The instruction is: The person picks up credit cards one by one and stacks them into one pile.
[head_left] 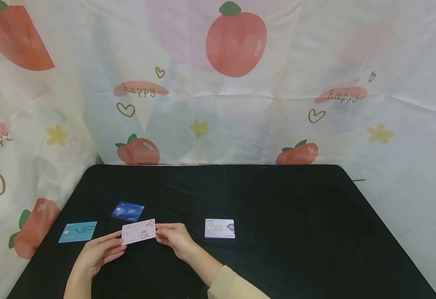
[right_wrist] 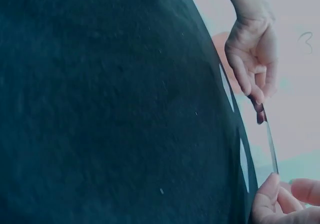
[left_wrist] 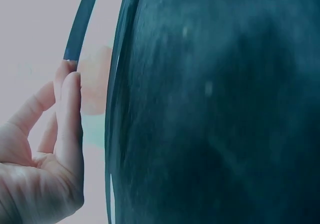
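Note:
A pale pink VIP card [head_left: 138,231] with a floral print is held up over the table between both hands, its printed face toward the head camera. My left hand [head_left: 98,254] pinches its left edge, and my right hand [head_left: 178,241] pinches the right edge. In the left wrist view the card [left_wrist: 80,31] shows nearly edge-on above the fingertips of the left hand [left_wrist: 55,149]. The right wrist view has the thin card [right_wrist: 272,146] spanning from the left hand [right_wrist: 256,51] to the right hand [right_wrist: 287,206].
On the black table [head_left: 296,232] lie a teal VIP card [head_left: 77,232] at the left, a blue VIP card [head_left: 128,211] just behind the held one, and a white VIP card [head_left: 219,229] right of the right hand. A fruit-patterned cloth [head_left: 236,116] hangs behind the table.

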Demonstrator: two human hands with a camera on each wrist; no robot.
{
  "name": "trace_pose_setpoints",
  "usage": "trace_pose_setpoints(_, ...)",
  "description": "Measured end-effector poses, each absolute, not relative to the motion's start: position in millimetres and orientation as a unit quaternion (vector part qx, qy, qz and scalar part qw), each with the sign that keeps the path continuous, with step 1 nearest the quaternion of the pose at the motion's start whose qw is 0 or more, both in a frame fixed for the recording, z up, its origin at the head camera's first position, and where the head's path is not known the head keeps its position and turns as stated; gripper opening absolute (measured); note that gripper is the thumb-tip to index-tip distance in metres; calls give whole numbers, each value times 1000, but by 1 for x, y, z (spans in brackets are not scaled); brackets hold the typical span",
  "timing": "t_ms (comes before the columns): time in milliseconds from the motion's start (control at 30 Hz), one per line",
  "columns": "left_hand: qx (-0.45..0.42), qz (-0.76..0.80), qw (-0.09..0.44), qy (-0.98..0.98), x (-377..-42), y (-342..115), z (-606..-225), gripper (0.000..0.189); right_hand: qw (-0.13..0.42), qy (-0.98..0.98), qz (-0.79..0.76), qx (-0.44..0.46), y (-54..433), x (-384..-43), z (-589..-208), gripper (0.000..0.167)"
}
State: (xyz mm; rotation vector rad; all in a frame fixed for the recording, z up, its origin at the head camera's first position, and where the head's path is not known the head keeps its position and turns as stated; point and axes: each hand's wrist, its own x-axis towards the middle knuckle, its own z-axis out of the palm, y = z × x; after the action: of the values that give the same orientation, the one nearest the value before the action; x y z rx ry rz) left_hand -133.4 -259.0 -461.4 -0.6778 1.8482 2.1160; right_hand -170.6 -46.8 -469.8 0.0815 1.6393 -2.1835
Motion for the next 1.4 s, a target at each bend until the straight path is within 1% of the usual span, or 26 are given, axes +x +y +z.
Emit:
trace_pose_setpoints(133,-226,728,120,636,-136,-250,-460,57,200,588,-784,27,-39,-173,-468,26)
trace_pose_setpoints(300,-222,728,111,640,-141,-239,-458,57,193,597,-779,23,-30,-177,-467,25)
trace_pose_setpoints(467,-215,733,104,637,-145,-227,-457,55,184,614,-767,19,-19,-181,-467,25)
trace_pose_setpoints(867,-198,737,85,641,-156,-200,-458,48,161,634,-756,21,4,-189,-464,30)
trace_pose_setpoints(1400,-179,731,83,653,-168,-166,-458,43,142,650,-745,43,38,-190,-455,32)
